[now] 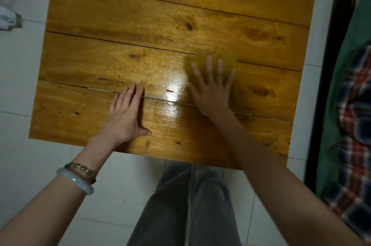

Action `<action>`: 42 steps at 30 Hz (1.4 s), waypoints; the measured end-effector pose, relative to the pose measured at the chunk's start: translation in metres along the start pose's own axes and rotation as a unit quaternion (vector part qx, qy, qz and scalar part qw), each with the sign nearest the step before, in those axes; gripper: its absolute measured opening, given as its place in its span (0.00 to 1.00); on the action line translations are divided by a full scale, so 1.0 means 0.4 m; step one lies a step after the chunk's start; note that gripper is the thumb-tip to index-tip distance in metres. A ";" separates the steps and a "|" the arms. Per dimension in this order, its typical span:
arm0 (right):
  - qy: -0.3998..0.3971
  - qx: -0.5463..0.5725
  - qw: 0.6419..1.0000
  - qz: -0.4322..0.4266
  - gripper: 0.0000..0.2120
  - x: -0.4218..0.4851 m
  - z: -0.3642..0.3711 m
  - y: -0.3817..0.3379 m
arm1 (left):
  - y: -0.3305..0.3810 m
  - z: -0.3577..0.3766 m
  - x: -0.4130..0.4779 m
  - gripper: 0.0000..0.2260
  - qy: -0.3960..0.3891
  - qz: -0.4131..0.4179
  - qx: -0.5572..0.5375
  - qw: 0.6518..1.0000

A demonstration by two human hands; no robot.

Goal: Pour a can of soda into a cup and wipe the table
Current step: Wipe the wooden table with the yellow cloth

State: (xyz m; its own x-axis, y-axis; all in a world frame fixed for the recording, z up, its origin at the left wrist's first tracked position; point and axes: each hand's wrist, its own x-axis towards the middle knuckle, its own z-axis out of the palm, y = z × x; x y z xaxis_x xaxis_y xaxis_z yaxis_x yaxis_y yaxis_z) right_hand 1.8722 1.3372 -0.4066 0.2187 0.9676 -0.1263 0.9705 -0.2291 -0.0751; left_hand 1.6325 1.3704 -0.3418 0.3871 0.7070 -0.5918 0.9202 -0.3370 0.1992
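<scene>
A wooden plank table fills the view. My right hand lies flat with spread fingers on a yellow-green cloth, pressing it against the tabletop right of centre; hand and cloth are motion-blurred. My left hand rests palm down on the wood near the front edge, fingers together, holding nothing. A wet, shiny patch lies between the two hands. No can or cup is in view.
White tiled floor surrounds the table. My legs in grey trousers are below the front edge. A dark frame and plaid and green fabric stand at the right. A crumpled white thing lies on the floor at the left.
</scene>
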 end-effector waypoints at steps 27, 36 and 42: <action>-0.019 0.022 0.979 -0.201 0.27 -0.226 0.021 0.000 | 0.027 -0.002 -0.013 0.55 0.017 0.029 0.051 0.998; -0.064 -0.028 0.998 0.005 0.28 -0.152 -0.024 0.304 | 0.065 -0.016 0.055 0.53 0.004 0.020 0.031 0.999; -0.010 -0.002 0.999 0.046 0.28 0.122 -0.021 0.101 | 0.067 -0.015 0.056 0.52 0.000 0.018 0.032 0.999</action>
State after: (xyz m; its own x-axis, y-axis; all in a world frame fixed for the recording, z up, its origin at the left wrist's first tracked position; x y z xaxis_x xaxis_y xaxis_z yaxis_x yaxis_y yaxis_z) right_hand 1.9229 1.3761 -0.4073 0.3044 0.9405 -0.1512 0.9470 -0.3158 -0.0581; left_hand 1.6662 1.3809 -0.3449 0.4196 0.6933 -0.5860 0.9001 -0.4012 0.1698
